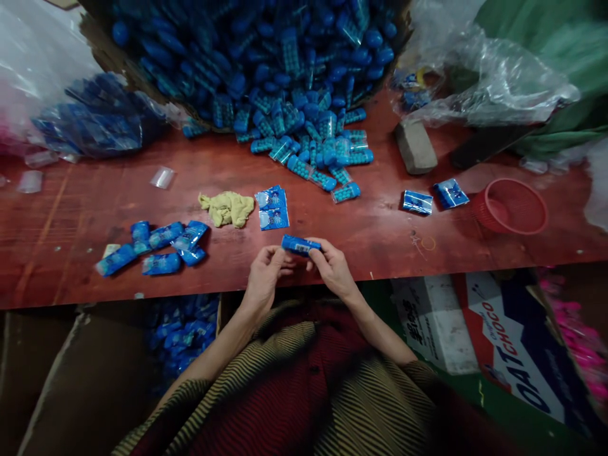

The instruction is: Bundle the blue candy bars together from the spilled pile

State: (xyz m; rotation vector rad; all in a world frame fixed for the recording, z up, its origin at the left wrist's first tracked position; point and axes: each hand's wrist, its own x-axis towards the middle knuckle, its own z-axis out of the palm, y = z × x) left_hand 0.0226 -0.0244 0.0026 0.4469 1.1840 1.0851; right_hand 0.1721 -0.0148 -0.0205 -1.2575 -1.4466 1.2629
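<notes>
Between my two hands, just above the table's near edge, is a blue labelled tube (300, 245) lying sideways with a barcode showing. My right hand (332, 266) grips its right end between thumb and fingers. At its left end, my left hand (266, 272) has thumb and fingertips closed against it. Right beyond the tube lie flat blue printed wrappers (273, 208). To their left rests a crumpled yellow-green lump of cloth or putty (228, 209). Several blue wrapped tubes (161, 263) form a loose group on the left.
A large heap of blue-capped clear tubes (304, 136) spills from a carton at the back. On the right are a grey block (415, 147), small blue packets (418, 202) and a red plastic basket (510, 208). Blue pieces (185, 329) fill a box below the table (332, 215).
</notes>
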